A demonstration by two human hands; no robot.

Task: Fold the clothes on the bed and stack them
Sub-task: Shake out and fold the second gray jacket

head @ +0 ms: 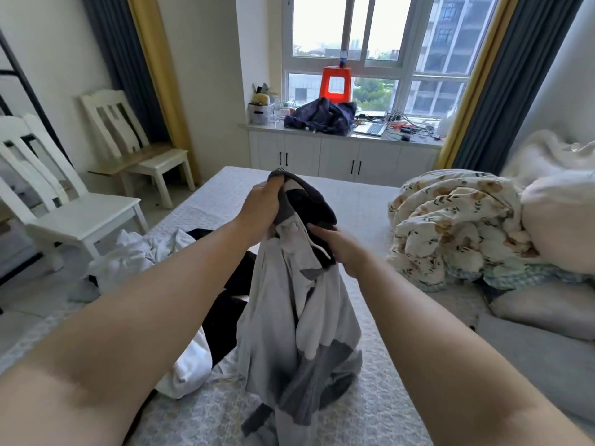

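grey garment (289,317) with dark grey/black panels is held up over the middle of the bed (363,201), its lower end bunched on the bedcover. left hand (262,204) grips the top edge, fingers curled into the dark fabric, and sits higher than the other hand. right hand (335,249) is lower and just right of it, fingers curled onto a fold of the same garment at its dark section. both forearms reach in from the bottom corners.

left of the garment, on the bed: a black piece of clothing (225,320) partly behind it, a white piece (190,365) touching that, and more white clothes (135,255) near the bed's left edge, all unfolded.

right side of bed: bunched floral quilt (450,220), pale pillows (560,220) beside it.

two white chairs (96,207) stand left of the bed. by the window, a cabinet (338,152) carries a dark cloth pile (322,117), an orange stool (336,85), cables and a laptop.
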